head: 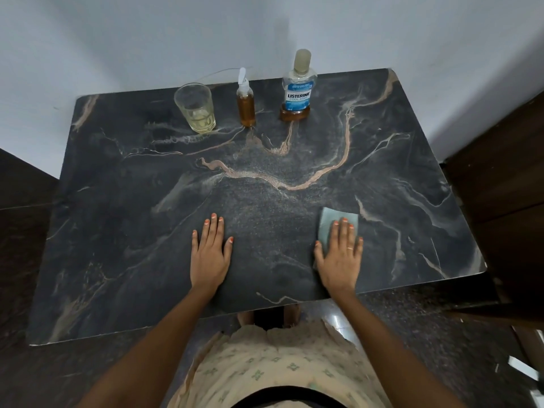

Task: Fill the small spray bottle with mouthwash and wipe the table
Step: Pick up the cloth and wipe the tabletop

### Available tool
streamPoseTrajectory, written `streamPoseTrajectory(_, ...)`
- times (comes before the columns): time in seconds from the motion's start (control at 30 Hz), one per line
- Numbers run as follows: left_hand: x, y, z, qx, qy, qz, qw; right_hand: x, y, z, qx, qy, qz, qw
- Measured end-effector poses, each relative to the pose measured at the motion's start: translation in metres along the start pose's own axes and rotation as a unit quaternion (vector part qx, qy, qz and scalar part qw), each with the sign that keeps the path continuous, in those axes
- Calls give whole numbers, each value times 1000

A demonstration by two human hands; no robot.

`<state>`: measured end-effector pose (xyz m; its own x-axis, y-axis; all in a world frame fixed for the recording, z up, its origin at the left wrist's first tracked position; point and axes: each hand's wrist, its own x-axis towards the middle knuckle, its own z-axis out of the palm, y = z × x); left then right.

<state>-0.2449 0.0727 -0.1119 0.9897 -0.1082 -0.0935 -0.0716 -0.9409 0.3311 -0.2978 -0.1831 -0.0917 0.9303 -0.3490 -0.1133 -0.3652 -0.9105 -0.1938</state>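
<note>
A small spray bottle (pixel 246 105) with a white nozzle stands at the back of the dark marble table (pixel 147 231), filled with amber liquid. To its right stands the capped mouthwash bottle (pixel 298 89), with a little amber liquid at its bottom. My left hand (pixel 209 254) lies flat and bare on the table near the front edge. My right hand (pixel 340 257) lies flat on a grey-green cloth (pixel 328 223), fingers spread, pressing it on the table. The cloth's near part is hidden under the hand.
A clear glass (pixel 195 108) with a little pale yellow liquid stands left of the spray bottle. A white wall (pixel 265 30) runs behind the table. Dark wooden furniture (pixel 506 178) stands close on the right. The table's front edge (pixel 265 312) is just before my body.
</note>
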Motion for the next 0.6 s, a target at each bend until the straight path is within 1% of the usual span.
streamPoseTrajectory(0.07, 0, 1, -1, 1, -2, -1, 1000, 6, 19, -3, 4, 0, 22, 1000)
streamPoseTrajectory(0.13, 0, 0, -1, 2, -5, -1, 1000, 9, 24, -4, 22, 14, 18, 999)
streamPoseTrajectory(0.2, -1, 0, -2, 4, -2, -1, 1000, 9, 17, -4, 52, 31, 25, 998)
streamPoseTrajectory(0.27, -1, 1, -2, 5, 1, -1, 1000, 6, 1, -2, 62, 29, 19, 997)
streamPoseTrajectory(0.33, 0, 2, -2, 5, 1, -2, 1000, -1, -25, 3, 60, -1, -29, 998)
streamPoseTrajectory(0.47, 0, 2, -3, 14, -3, -3, 1000, -27, -97, 14, 45, -77, -179, 980)
streamPoseTrajectory(0.53, 0, 2, -3, 13, -3, 0, 1000, -37, -118, 16, 23, -72, -230, 970)
streamPoseTrajectory(0.6, 0, 2, -4, 8, 0, 2, 1000, -41, -119, 13, -10, -70, -247, 966)
